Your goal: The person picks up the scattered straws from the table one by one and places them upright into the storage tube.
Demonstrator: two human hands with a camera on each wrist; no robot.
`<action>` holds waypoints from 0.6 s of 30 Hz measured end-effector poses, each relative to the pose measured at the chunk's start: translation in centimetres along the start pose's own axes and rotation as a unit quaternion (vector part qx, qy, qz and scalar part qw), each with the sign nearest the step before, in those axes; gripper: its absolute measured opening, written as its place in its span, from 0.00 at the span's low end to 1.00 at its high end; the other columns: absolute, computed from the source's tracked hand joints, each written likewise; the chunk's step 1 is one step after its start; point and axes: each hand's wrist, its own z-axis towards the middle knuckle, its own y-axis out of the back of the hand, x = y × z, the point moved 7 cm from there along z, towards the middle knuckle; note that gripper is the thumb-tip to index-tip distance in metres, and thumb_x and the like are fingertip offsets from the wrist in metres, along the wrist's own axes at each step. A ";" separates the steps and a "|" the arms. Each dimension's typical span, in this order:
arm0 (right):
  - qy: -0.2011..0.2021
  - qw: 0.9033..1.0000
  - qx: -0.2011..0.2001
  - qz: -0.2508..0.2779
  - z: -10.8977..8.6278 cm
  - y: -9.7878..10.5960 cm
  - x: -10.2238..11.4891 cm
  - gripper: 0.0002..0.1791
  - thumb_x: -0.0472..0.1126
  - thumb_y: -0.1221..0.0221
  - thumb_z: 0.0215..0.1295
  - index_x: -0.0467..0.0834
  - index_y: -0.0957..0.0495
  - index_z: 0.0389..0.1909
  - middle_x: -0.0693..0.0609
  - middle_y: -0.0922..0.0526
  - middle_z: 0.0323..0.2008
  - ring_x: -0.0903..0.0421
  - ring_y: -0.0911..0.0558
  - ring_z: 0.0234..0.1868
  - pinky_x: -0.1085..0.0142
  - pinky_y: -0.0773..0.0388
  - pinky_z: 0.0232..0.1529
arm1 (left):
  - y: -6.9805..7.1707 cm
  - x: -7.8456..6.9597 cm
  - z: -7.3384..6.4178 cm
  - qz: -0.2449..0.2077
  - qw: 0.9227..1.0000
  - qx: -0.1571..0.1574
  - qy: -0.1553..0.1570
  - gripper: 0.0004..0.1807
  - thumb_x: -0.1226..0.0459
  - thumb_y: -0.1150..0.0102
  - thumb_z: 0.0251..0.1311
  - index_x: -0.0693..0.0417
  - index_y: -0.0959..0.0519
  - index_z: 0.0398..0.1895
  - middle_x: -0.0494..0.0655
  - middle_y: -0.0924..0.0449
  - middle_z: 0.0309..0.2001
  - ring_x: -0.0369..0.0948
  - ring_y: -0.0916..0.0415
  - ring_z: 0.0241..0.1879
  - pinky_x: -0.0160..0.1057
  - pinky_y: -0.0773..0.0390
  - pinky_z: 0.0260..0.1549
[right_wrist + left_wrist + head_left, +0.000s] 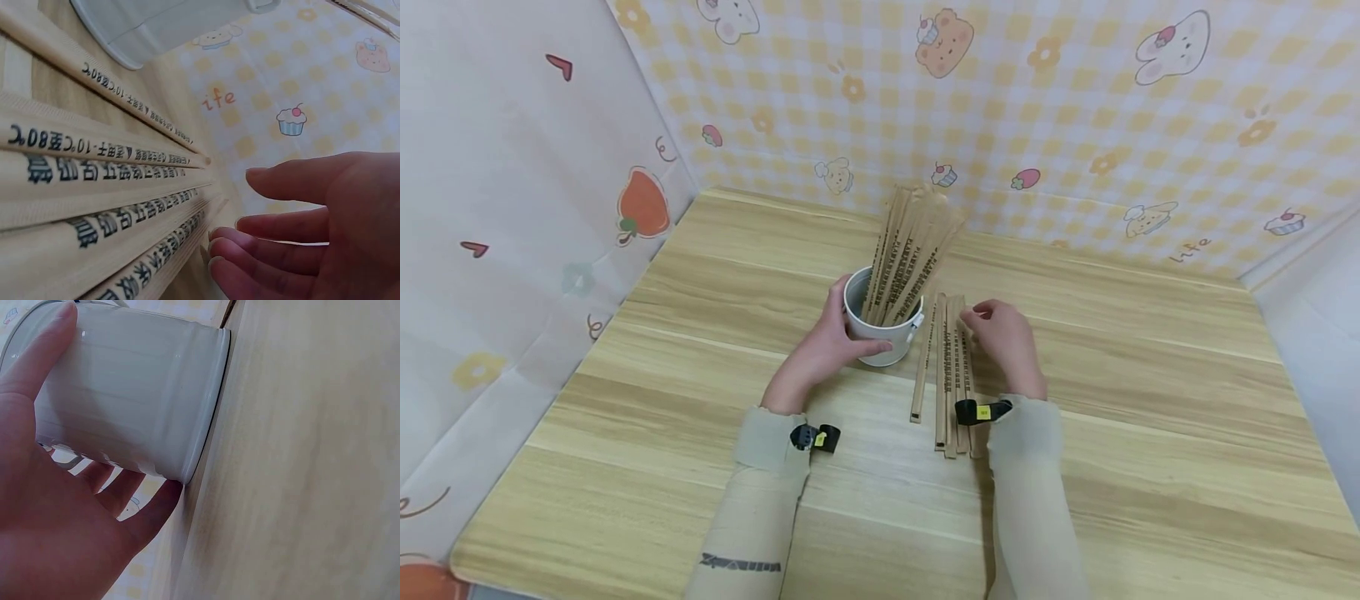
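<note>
A small white metal bucket (887,354) stands on the table with a bunch of paper-wrapped straws (902,258) leaning out of it toward the back right. My left hand (831,342) grips the bucket from the left, thumb across its front; in the left wrist view the fingers (153,512) curl around its side near the base. Right of the bucket, several more wrapped straws (951,375) lie roughly side by side, printed with dark lettering. My right hand (1006,337) is at their far right end, its fingertips (228,265) close to the wrappers and nothing between thumb and fingers.
The wood-grain table (1157,400) extends to both sides. A yellow checked cloth (1060,142) with cartoon prints hangs behind it, and a pale printed cloth (527,208) stands at the left.
</note>
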 end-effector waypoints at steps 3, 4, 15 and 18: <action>-0.007 1.000 0.002 -0.004 0.0 -0.2 -0.2 0.25 0.53 0.48 0.61 0.39 0.29 0.50 0.46 0.22 0.38 0.53 0.23 0.32 0.60 0.27 0.35 | 0.0 0.0 0.0 0.000 1.000 0.000 0.000 0.58 0.67 0.29 0.37 0.50 0.61 0.67 0.52 0.51 0.64 0.48 0.47 0.61 0.46 0.43 0.58; -0.009 1.000 0.002 -0.005 0.0 -0.3 -0.2 0.24 0.53 0.48 0.60 0.39 0.28 0.49 0.46 0.22 0.37 0.52 0.23 0.32 0.61 0.27 0.34 | 0.0 0.0 0.0 0.000 1.000 0.000 0.001 0.58 0.67 0.29 0.37 0.50 0.61 0.67 0.52 0.51 0.64 0.48 0.47 0.61 0.46 0.43 0.58; -0.015 0.999 -0.010 -0.036 0.1 -0.8 -0.3 0.14 0.49 0.45 0.59 0.41 0.24 0.33 0.48 0.22 0.30 0.53 0.27 0.29 0.65 0.31 0.27 | -0.1 0.0 0.0 -0.009 1.000 0.004 -0.002 0.57 0.69 0.30 0.38 0.51 0.61 0.67 0.52 0.51 0.63 0.47 0.46 0.61 0.45 0.42 0.58; -0.015 0.999 -0.008 -0.037 0.2 -0.9 -0.3 0.13 0.48 0.45 0.59 0.41 0.24 0.31 0.49 0.23 0.27 0.54 0.28 0.25 0.66 0.32 0.24 | -0.1 0.1 0.0 -0.007 1.000 0.002 0.004 0.58 0.69 0.29 0.38 0.50 0.61 0.67 0.51 0.50 0.63 0.47 0.46 0.61 0.45 0.42 0.57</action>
